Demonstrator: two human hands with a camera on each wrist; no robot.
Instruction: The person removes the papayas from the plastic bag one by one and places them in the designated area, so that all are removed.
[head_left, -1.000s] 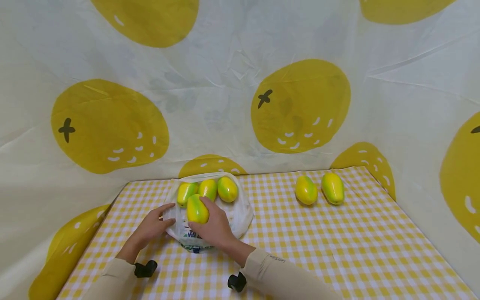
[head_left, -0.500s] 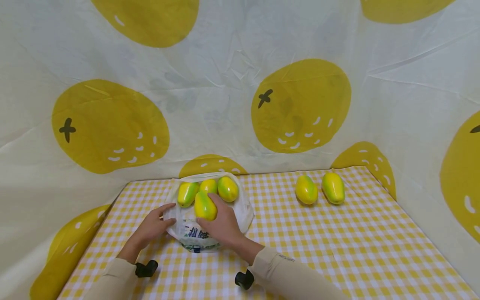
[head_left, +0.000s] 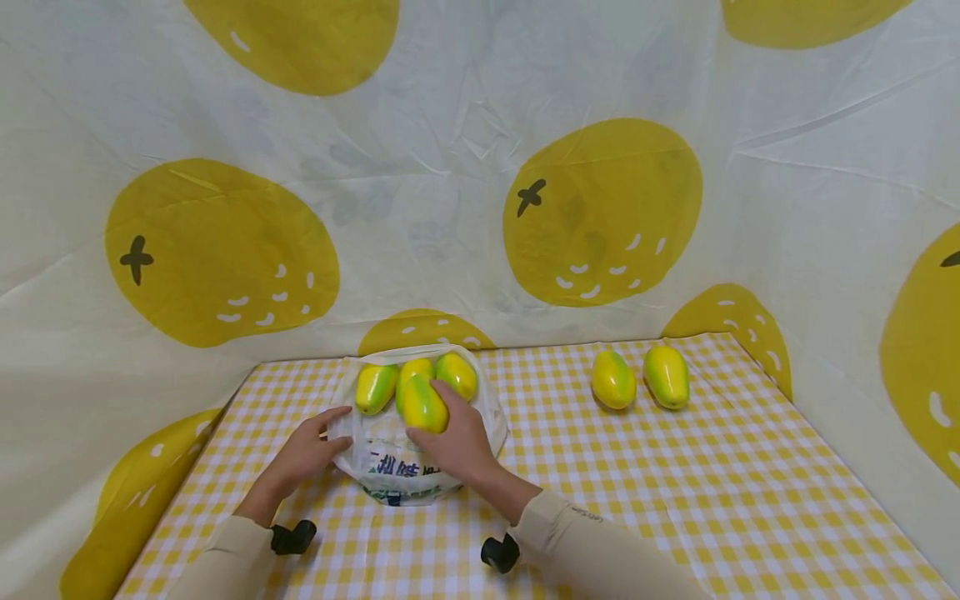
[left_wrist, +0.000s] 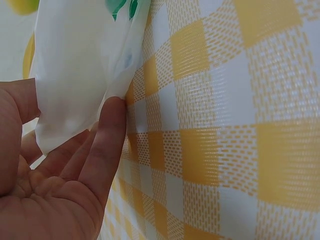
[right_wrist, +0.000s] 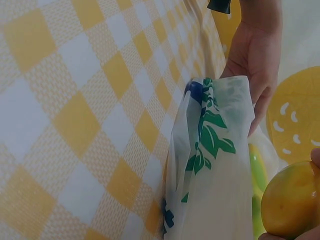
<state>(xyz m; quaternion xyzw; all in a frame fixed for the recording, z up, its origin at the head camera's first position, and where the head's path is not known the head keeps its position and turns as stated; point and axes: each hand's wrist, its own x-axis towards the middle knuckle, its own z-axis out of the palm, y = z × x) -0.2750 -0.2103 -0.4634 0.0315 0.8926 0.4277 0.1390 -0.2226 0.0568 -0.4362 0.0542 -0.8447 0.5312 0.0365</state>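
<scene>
My right hand (head_left: pixel 457 437) grips a yellow-green mango (head_left: pixel 424 405) over the mouth of a white plastic bag (head_left: pixel 375 433). In the right wrist view the held mango (right_wrist: pixel 290 200) shows at the lower right, with fingertips at its edge. Three more mangoes lie in the far part of the bag: a left one (head_left: pixel 375 388), a middle one (head_left: pixel 415 371) partly hidden by the held mango, and a right one (head_left: pixel 457 375). My left hand (head_left: pixel 303 454) holds the bag's left rim. In the left wrist view the bag (left_wrist: pixel 75 75) hangs between thumb and fingers.
Two mangoes, one rounder (head_left: pixel 613 380) and one longer (head_left: pixel 666 377), lie apart at the back right of the table. A yellow-and-white checked cloth (head_left: pixel 637 492) covers the tabletop. Behind it hangs a white curtain (head_left: pixel 427 225) with large yellow fruit prints.
My right hand has carried its mango rightward and slightly farther back over the bag, uncovering more of the bag's printing. My left hand stays at the rim.
</scene>
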